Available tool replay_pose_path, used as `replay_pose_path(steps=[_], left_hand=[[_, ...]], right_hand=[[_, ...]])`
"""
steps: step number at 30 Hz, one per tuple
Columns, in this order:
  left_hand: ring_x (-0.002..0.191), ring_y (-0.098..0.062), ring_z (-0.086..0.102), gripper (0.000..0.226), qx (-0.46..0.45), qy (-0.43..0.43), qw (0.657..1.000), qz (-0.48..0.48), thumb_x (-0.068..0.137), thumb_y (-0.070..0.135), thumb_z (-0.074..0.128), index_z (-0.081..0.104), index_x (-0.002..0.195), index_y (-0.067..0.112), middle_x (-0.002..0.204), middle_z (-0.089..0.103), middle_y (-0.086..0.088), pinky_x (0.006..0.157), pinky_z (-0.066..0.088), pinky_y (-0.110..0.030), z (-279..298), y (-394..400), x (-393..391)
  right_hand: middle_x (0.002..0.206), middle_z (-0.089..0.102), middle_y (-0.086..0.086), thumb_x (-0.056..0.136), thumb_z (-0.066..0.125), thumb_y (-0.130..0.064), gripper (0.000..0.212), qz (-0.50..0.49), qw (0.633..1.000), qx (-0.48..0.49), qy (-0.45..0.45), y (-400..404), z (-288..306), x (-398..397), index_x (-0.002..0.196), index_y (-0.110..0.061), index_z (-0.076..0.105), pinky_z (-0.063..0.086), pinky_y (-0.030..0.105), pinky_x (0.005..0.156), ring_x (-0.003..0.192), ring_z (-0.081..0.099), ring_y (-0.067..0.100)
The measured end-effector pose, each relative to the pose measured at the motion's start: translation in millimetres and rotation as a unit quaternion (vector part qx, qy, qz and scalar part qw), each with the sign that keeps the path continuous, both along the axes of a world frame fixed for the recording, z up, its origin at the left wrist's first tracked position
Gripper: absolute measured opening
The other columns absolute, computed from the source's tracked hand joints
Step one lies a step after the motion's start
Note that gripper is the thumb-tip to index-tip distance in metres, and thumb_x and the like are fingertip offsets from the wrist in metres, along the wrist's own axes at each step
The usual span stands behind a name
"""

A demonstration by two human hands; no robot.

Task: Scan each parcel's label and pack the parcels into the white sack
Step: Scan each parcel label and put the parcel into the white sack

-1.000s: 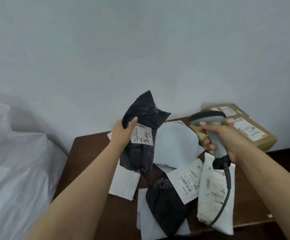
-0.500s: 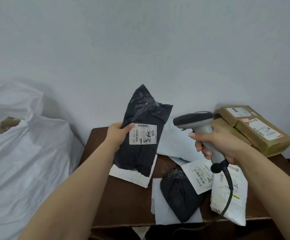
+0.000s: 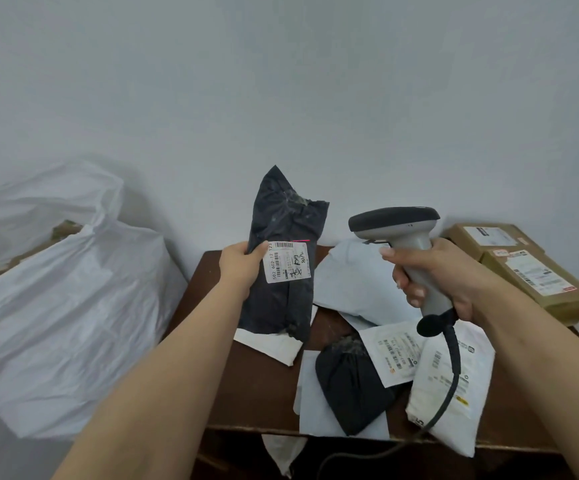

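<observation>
Parcels lie heaped along the near edge of the dark brown wooden bench (image 3: pixel 263 403): a white plastic mailer bag with printed label (image 3: pixel 454 386) hangs partly over the near right edge, and a small black wrapped bundle (image 3: pixel 348 389) rests just left of it on a pale flat envelope (image 3: pixel 307 386). These look like the pieces not yet scanned, left within easy reach.

Above the middle of the bench, the right hand (image 3: pixel 443 271) has its fingers (image 3: pixel 407 254) clamped round the handle of the grey corded barcode scanner (image 3: pixel 405 244), head turned left toward the label. The left hand (image 3: pixel 239 265) holds the tall black plastic-wrapped parcel (image 3: pixel 282 261) upright over the left part of the bench, thumb pinching its edge, so the white label (image 3: pixel 286 261) faces the scanner. A thin red line shows at the label's top right corner, so the beam seems to sit just off the barcode; a slight tilt would likely be needed for a read.

Left of the bench stands the crumpled white sack (image 3: pixel 66 299), mouth open, brown shapes showing inside; it is close enough for a short drop. At the far right corner sit two brown cardboard boxes (image 3: pixel 523 261), touching.
</observation>
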State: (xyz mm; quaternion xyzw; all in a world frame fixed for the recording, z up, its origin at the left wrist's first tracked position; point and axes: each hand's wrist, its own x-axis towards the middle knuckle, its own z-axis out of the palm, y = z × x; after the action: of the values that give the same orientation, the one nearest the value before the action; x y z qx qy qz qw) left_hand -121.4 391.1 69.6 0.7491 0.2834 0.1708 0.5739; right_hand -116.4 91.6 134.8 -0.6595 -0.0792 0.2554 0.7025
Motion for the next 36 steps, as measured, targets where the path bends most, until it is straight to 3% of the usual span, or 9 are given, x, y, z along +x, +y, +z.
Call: replay_pose_path(steps=[17,26,28,29,31,33,36], left_hand=[[0.088,-0.027,0.071,0.016,0.011,-0.018,0.998,0.064,0.092,0.025,0.065,0.069,0.08,0.017,0.088,0.073,-0.006,0.086,0.057,-0.043,9,-10,-26],[0.087,-0.028,0.071,0.014,0.031,-0.023,0.996,0.083,0.086,0.031,0.069,0.071,0.076,0.023,0.087,0.075,-0.005,0.086,0.056,-0.05,8,41,-49],[0.09,-0.026,0.07,0.018,0.072,-0.031,0.993,0.085,0.081,0.037,0.068,0.072,0.09,0.023,0.093,0.075,-0.004,0.088,0.055,-0.05,11,65,-57],[0.096,-0.025,0.068,0.03,0.105,-0.035,0.99,0.085,0.082,0.036,0.067,0.068,0.109,0.022,0.101,0.073,-0.005,0.092,0.053,-0.048,17,76,-64],[0.106,-0.024,0.063,0.059,0.155,-0.048,0.982,0.091,0.091,0.024,0.063,0.038,0.145,0.025,0.114,0.067,-0.01,0.099,0.048,-0.041,32,100,-80],[0.107,-0.022,0.06,0.07,0.191,-0.076,0.973,0.104,0.094,0.015,0.058,0.02,0.151,0.032,0.118,0.064,-0.011,0.096,0.047,-0.035,49,129,-100],[0.107,-0.013,0.056,0.048,0.273,-0.112,0.948,0.116,0.093,0.004,0.054,0.045,0.135,0.026,0.122,0.059,0.004,0.097,0.046,-0.032,73,181,-129]], right_hand=[[0.057,0.049,0.012,0.089,0.067,-0.019,0.02,0.039,0.999,0.013,0.006,-18,5,-1,0.095,-0.005,0.055,0.036,0.023,0.04,0.036,0.033,0.014],[0.057,0.051,0.012,0.089,0.069,-0.02,0.02,0.083,0.996,0.0,-0.008,32,5,-2,0.092,-0.005,0.056,0.036,0.024,0.04,0.036,0.034,0.014],[0.057,0.051,0.012,0.09,0.068,-0.021,0.02,0.095,0.995,-0.003,-0.005,56,4,-3,0.097,-0.005,0.058,0.037,0.025,0.04,0.036,0.034,0.014],[0.057,0.052,0.012,0.09,0.067,-0.021,0.022,0.1,0.995,-0.003,-0.003,69,4,-5,0.1,-0.003,0.058,0.037,0.024,0.039,0.037,0.034,0.014],[0.058,0.051,0.012,0.091,0.066,-0.021,0.027,0.108,0.994,-0.007,-0.001,100,4,-7,0.105,0.0,0.057,0.038,0.024,0.039,0.037,0.035,0.014],[0.059,0.051,0.013,0.09,0.066,-0.021,0.028,0.12,0.993,-0.012,0.0,135,6,-12,0.099,0.003,0.056,0.038,0.024,0.039,0.037,0.036,0.014],[0.056,0.052,0.013,0.085,0.068,-0.023,0.027,0.142,0.99,-0.014,-0.004,184,9,-21,0.088,0.0,0.055,0.038,0.026,0.041,0.037,0.037,0.015]])
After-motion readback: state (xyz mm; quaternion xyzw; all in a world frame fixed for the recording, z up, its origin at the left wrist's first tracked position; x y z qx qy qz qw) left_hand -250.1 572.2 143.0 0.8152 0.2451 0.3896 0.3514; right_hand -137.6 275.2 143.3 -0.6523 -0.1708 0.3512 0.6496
